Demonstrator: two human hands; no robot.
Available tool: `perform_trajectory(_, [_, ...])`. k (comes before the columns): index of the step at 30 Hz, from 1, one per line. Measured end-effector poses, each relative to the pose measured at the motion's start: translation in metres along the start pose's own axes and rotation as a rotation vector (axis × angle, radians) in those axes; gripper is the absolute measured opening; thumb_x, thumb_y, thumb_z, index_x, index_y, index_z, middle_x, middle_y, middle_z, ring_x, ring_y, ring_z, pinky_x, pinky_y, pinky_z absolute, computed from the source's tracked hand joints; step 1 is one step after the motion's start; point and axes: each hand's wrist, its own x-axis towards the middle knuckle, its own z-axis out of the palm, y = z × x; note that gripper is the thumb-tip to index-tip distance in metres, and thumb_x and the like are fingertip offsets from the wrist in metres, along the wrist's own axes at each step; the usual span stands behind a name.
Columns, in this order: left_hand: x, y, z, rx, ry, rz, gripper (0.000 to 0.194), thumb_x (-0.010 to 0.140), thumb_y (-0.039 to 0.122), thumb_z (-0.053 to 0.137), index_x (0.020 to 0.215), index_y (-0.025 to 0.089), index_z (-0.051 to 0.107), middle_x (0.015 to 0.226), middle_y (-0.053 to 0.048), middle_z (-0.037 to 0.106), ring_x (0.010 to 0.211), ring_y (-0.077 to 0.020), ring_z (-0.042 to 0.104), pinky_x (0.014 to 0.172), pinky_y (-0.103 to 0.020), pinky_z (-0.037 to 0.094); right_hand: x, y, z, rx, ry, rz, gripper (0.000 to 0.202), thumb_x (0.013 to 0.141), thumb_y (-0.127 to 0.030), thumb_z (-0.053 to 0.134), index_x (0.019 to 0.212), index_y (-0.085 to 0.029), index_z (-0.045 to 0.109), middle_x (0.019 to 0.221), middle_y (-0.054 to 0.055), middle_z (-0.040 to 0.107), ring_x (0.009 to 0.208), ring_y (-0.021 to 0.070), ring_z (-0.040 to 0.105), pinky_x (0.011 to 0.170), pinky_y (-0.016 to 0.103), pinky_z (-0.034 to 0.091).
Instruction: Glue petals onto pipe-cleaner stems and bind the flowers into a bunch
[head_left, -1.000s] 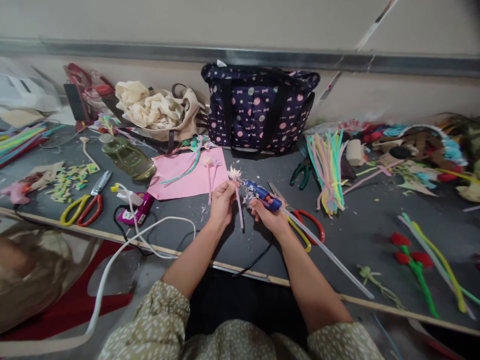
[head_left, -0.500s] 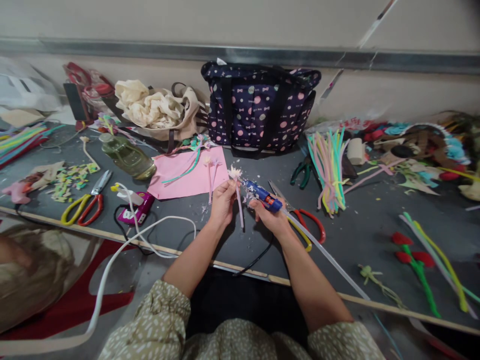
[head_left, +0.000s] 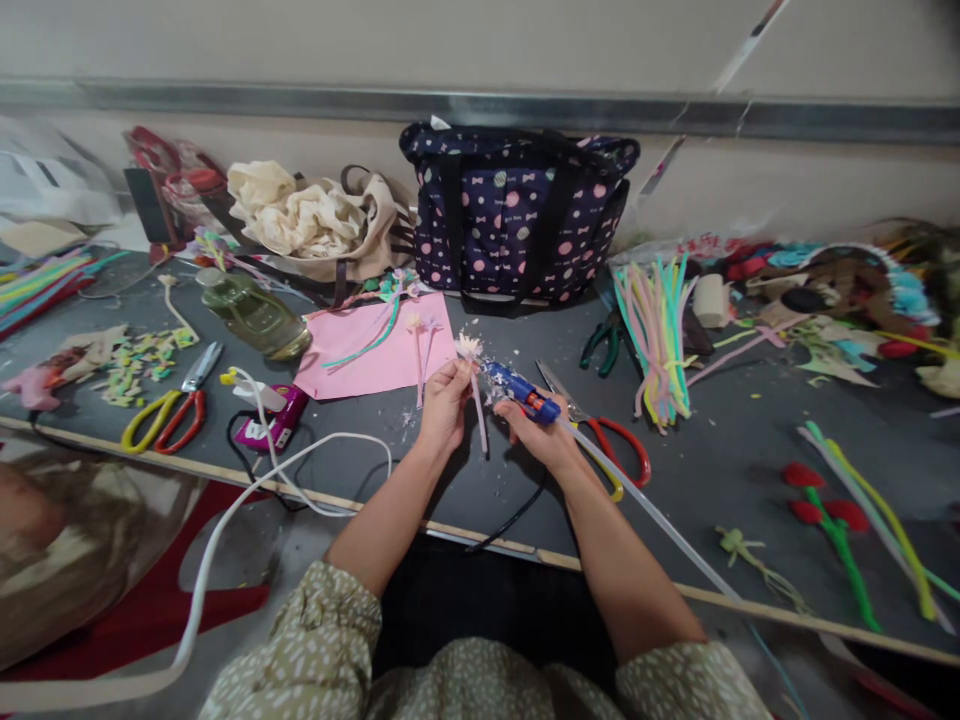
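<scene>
Single head-worn view, facing forward and down, wide, from the near side of the worktable [head_left: 705, 465], wall [head_left: 247, 40] beyond.

Loose olive-green sleeves [head_left: 326, 625] with pale flecks, matching flecked garment [head_left: 472, 685], bare forearms [head_left: 394, 505]

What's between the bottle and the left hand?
In the head view, pink paper lies between the bottle and the left hand, with two flowers partly on it.
</scene>
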Motion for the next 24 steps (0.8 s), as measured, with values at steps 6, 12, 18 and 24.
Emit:
perform_trajectory(6, [0.001,-0.002,-0.003,0.070,0.006,0.025,0.032,0.073,0.039,0.076,0.064,0.015,0.057,0.059,0.003,0.048,0.052,-0.0064,0.040,0.053,-0.019,0.035,0.001,0.000,-0.001,-0.013,-0.017,-0.001,0.037,0.074,-0.054,0.071,0.064,-0.022,0.055,0.045,-0.005,0.052,0.040,0.0115,0.051,0.045,0.024,0.040])
perform_trajectory(12, [0.005,-0.005,-0.007,0.085,0.058,-0.019,0.027,0.069,0.035,0.079,0.067,0.015,0.062,0.059,0.003,0.051,0.051,-0.0049,0.043,0.050,-0.017,0.035,0.003,-0.009,-0.010,0.192,-0.005,-0.005,0.045,0.072,-0.060,0.069,0.058,-0.021,0.052,0.045,-0.003,0.052,0.040,0.0111,0.049,0.045,0.026,0.040])
perform_trajectory(18, [0.009,-0.003,-0.008,0.066,0.136,-0.137,0.022,0.071,0.034,0.072,0.073,0.014,0.064,0.062,0.000,0.057,0.053,-0.0075,0.053,0.049,-0.018,0.042,0.015,0.000,-0.022,0.145,0.287,0.081,0.036,0.071,-0.054,0.071,0.071,-0.020,0.058,0.057,-0.003,0.053,0.050,0.0113,0.048,0.050,0.026,0.042])
perform_trajectory(24, [0.011,-0.003,-0.008,0.042,0.183,-0.157,0.020,0.069,0.032,0.071,0.074,0.014,0.062,0.062,0.001,0.056,0.050,-0.0067,0.052,0.046,-0.017,0.043,0.022,0.014,-0.023,-0.224,0.194,0.023,0.018,0.075,-0.037,0.065,0.077,-0.021,0.057,0.070,-0.001,0.060,0.064,0.0153,0.055,0.064,0.029,0.044])
